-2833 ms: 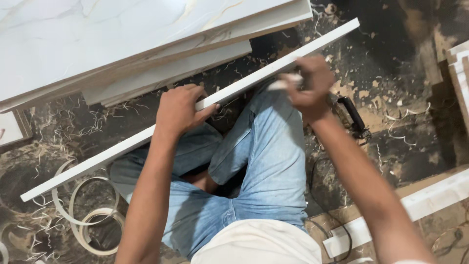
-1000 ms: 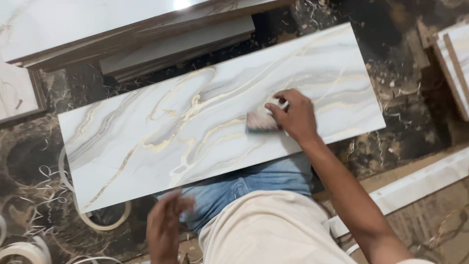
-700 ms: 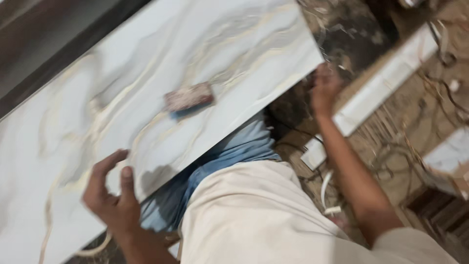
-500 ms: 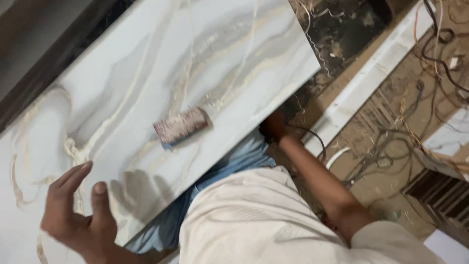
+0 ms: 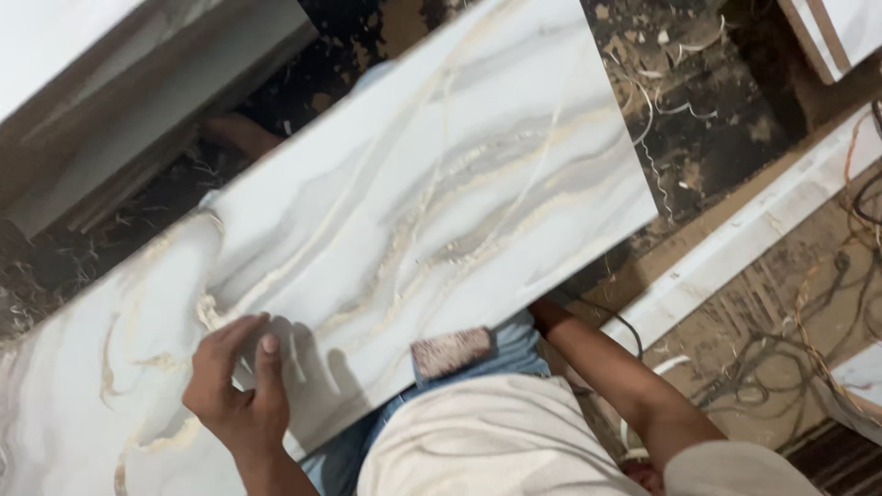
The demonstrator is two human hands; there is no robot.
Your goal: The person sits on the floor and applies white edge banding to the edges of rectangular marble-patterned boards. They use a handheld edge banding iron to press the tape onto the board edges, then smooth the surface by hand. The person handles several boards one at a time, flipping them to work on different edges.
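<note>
A long white strip (image 5: 735, 253) lies on the dirty floor (image 5: 717, 119) to the right of the hands, with tangled cables (image 5: 827, 303) beyond it. Pale shavings (image 5: 657, 101) (curled, thin) litter the dark ground above. Stacked pale boards (image 5: 138, 119) lean far above the left hand; another white panel (image 5: 841, 37) sits top right.

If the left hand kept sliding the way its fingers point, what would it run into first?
Nothing but more of the marble-look panel. The left hand rests on its face, fingers aimed up and to the right, and that surface looks bare all the way to the far edge.
</note>
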